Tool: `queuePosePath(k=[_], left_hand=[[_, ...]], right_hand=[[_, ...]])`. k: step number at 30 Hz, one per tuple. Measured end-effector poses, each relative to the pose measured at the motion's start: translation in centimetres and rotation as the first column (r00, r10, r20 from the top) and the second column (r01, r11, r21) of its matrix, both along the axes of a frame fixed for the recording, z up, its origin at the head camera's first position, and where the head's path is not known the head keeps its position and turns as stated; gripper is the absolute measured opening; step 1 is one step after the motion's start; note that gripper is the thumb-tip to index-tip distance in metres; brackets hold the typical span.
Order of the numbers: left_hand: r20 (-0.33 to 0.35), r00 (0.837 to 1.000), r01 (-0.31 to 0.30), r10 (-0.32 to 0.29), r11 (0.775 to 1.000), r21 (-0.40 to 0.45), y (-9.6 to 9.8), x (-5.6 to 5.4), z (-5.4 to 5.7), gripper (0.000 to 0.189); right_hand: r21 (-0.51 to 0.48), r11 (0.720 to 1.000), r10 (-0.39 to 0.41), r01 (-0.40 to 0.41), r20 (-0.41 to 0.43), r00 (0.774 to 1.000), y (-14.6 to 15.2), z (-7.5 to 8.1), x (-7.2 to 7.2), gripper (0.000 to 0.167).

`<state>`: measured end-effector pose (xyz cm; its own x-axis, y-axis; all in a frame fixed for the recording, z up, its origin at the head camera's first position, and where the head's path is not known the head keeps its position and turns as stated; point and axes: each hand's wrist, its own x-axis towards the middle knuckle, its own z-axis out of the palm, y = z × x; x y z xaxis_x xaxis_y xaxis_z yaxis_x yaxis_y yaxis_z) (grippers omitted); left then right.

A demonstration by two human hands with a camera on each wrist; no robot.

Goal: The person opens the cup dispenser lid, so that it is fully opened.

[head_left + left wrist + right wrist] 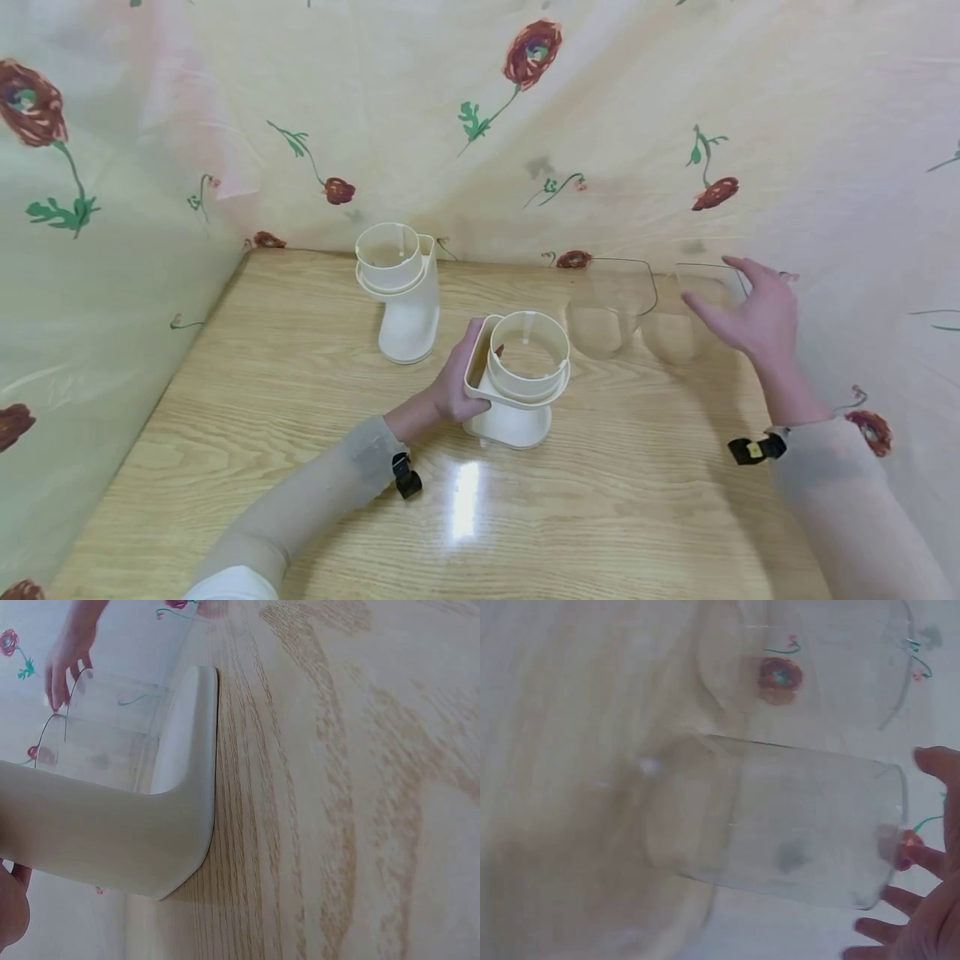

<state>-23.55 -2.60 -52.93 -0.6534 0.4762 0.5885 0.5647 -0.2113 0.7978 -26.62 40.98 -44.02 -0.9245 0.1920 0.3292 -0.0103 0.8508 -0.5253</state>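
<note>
My left hand (459, 379) grips the back of a white plastic stand (513, 425), which has a round collar on top and a flat foot. In the left wrist view the foot of this stand (184, 742) is right at the tabletop. Two clear plastic containers stand behind it to the right, the left one (603, 312) beside the right one (678, 329). My right hand (757, 312) is at the upper rim of the right container, thumb and fingers spread apart. In the right wrist view, fingertips are close beside the rim of that container (802, 825).
A second white stand (408, 321) of the same shape is upright at the back left of the wooden table (300, 450). Flowered cloth (405, 108) hangs behind the table and along both sides, close behind the containers.
</note>
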Motion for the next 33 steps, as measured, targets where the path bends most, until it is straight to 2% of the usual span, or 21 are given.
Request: queuePosePath(k=[2, 4, 6, 8, 13, 18, 21, 25, 29, 33], left_hand=[[0.001, 1.0, 0.0, 0.0, 1.0, 0.001, 0.0, 0.0, 0.0, 0.095], [-0.004, 1.0, -0.01, 0.01, 1.0, -0.006, 0.0, 0.0, -0.1, 0.095], [-0.019, 1.0, -0.019, 0.019, 1.0, -0.016, 0.0, 0.0, 0.0, 0.094], [-0.046, 0.998, -0.033, 0.032, 0.999, -0.028, 0.1, 0.0, -0.1, 0.093], [-0.127, 0.985, -0.126, 0.118, 0.99, -0.057, -0.1, 0.0, -0.6, 0.094], [-0.168, 0.954, -0.266, 0.25, 0.961, -0.078, -0.7, 0.6, -1.1, 0.089], [-0.152, 0.937, -0.33, 0.315, 0.94, -0.085, -0.9, 1.2, -0.9, 0.074], [-0.092, 0.921, -0.388, 0.379, 0.917, -0.098, -1.1, 1.9, -0.6, 0.053], [-0.046, 0.909, -0.418, 0.415, 0.903, -0.102, -1.4, 2.4, -0.8, 0.039], [-0.054, 0.894, -0.449, 0.446, 0.888, -0.102, -1.5, 2.7, -0.6, 0.028]], right_hand=[[0.085, 0.994, 0.061, -0.072, 0.131, 0.99, 0.1, 1.1, -0.7, 0.087], [0.135, 0.981, 0.107, -0.141, 0.231, 0.967, 0.1, 1.7, -1.2, 0.088], [0.151, 0.971, 0.132, -0.184, 0.301, 0.945, 0.0, 2.0, -1.5, 0.088], [0.16, 0.967, 0.135, -0.198, 0.339, 0.931, 0.1, 2.1, -1.7, 0.086], [0.15, 0.97, 0.134, -0.192, 0.332, 0.934, 0.0, 2.2, -1.9, 0.084], [0.122, 0.975, 0.134, -0.185, 0.338, 0.931, -0.1, 2.0, -1.9, 0.085], [0.122, 0.975, 0.136, -0.186, 0.335, 0.932, -0.1, 1.8, -1.9, 0.085], [0.13, 0.974, 0.134, -0.185, 0.324, 0.936, 0.0, 1.8, -1.8, 0.085], [0.131, 0.974, 0.135, -0.185, 0.322, 0.937, 0.0, 1.8, -1.8, 0.086], [0.141, 0.973, 0.13, -0.182, 0.315, 0.94, 0.0, 2.0, -1.8, 0.086]])
